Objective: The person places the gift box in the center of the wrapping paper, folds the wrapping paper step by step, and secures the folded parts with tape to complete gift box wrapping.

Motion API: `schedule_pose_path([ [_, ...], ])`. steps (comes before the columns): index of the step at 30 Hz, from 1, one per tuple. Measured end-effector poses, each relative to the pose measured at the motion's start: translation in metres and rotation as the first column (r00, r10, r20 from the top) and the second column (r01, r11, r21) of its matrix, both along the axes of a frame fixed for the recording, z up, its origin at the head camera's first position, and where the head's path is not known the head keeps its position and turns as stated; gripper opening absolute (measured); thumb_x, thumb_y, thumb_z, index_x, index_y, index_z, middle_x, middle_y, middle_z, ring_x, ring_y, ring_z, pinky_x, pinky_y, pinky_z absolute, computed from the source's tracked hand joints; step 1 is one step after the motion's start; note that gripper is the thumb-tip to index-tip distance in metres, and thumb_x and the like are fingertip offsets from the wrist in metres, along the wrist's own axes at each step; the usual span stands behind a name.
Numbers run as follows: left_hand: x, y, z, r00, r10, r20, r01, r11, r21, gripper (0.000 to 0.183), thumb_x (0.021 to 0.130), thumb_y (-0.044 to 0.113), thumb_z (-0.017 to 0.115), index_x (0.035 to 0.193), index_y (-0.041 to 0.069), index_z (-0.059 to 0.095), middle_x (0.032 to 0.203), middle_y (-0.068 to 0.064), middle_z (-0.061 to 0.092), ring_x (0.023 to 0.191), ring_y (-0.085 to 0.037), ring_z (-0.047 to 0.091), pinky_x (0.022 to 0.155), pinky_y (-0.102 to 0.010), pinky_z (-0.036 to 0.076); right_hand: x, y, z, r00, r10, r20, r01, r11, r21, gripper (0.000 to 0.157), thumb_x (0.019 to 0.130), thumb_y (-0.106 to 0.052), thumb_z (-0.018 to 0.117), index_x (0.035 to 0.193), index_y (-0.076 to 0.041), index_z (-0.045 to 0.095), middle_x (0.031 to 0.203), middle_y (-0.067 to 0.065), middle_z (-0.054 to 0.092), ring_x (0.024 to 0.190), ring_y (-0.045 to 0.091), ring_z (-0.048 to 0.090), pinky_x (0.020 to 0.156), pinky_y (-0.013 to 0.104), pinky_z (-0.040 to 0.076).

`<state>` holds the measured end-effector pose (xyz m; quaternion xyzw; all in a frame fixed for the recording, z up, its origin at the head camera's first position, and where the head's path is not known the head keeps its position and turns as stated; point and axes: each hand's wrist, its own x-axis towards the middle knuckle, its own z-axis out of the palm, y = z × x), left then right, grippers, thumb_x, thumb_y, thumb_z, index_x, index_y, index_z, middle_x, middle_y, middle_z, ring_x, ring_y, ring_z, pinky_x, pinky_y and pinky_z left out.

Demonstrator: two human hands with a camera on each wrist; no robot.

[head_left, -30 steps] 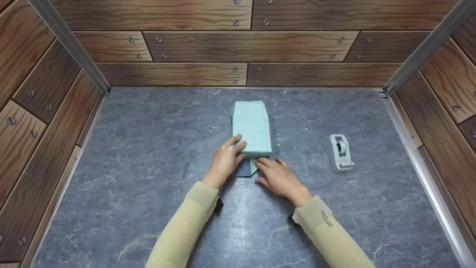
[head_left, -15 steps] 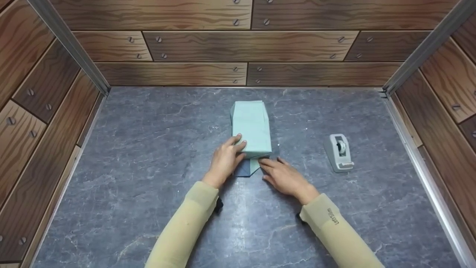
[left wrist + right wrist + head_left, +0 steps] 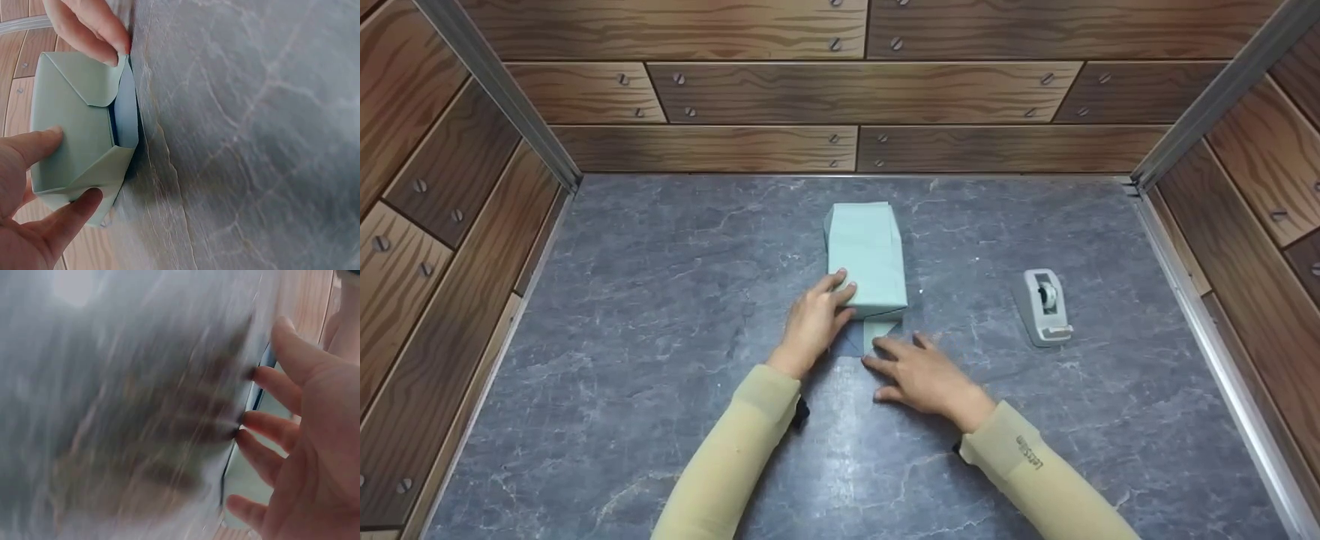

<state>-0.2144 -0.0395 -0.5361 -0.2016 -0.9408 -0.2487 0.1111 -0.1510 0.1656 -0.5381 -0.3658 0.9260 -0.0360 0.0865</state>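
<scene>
A box wrapped in pale green paper (image 3: 870,255) lies lengthwise in front of me. My left hand (image 3: 812,322) holds its near left corner, some fingers on top and others against the near end. In the left wrist view, side folds cross that end, and a bottom flap (image 3: 128,112) sticks out low, its bluish inner face showing. My right hand (image 3: 926,379) reaches in from the right, fingers spread and fingertips at the flap's edge. The right wrist view shows its fingers (image 3: 275,430) fairly straight along the paper, with the thumb apart.
A pale grey tape dispenser (image 3: 1046,307) with a roll in it stands to the right on the dark marbled tabletop (image 3: 660,300). Wood-patterned panels (image 3: 855,94) wall in the back and both sides, with metal strips along the corners.
My right hand first slid slightly right along the flap, then came back toward me, its fingers spreading near the flap's front edge. The left hand and the box have stayed put.
</scene>
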Motion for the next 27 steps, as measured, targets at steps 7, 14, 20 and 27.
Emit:
schedule_pose_path([
  [7,-0.001,0.000,-0.001,1.000,-0.008,-0.005,0.008,1.000,0.017,0.041,0.082,0.025,0.068,0.122,0.017,0.060,0.134,-0.003,0.046,0.107,-0.028,0.054,0.084,-0.037,0.046,0.001,0.006,0.008,0.993,-0.067,0.102,0.074,0.995,-0.073,0.065,0.086,-0.052,0.051,0.139,-0.017,0.039,0.144,0.007,0.032,0.130,0.023,0.030,0.100,0.058,0.021],
  [14,-0.001,0.000,-0.001,1.000,0.003,-0.006,-0.003,1.000,0.019,0.042,0.081,0.025,0.070,0.121,0.018,0.060,0.133,-0.002,0.046,0.108,-0.028,0.054,0.086,-0.037,0.045,-0.011,0.019,0.006,0.968,-0.204,0.144,0.214,0.975,-0.058,0.071,0.087,-0.051,0.052,0.142,-0.010,0.032,0.145,0.009,0.029,0.131,0.026,0.028,0.103,0.054,0.018],
  [20,-0.001,0.000,-0.002,1.000,-0.002,0.000,0.002,1.000,0.025,0.042,0.082,0.025,0.069,0.122,0.018,0.060,0.134,-0.001,0.046,0.109,-0.028,0.053,0.087,-0.037,0.045,-0.010,0.014,0.002,0.971,-0.198,0.132,0.205,0.978,-0.037,0.069,0.086,-0.053,0.051,0.141,-0.014,0.035,0.146,0.009,0.027,0.131,0.026,0.026,0.103,0.055,0.018],
  [27,0.000,0.000,-0.001,1.000,-0.005,0.005,0.005,1.000,0.012,0.042,0.083,0.025,0.068,0.123,0.018,0.059,0.135,-0.001,0.044,0.107,-0.029,0.054,0.081,-0.037,0.048,0.003,0.000,0.001,0.988,-0.126,0.084,0.129,0.991,-0.031,0.069,0.085,-0.055,0.051,0.139,-0.014,0.039,0.143,0.008,0.031,0.130,0.024,0.029,0.101,0.055,0.022],
])
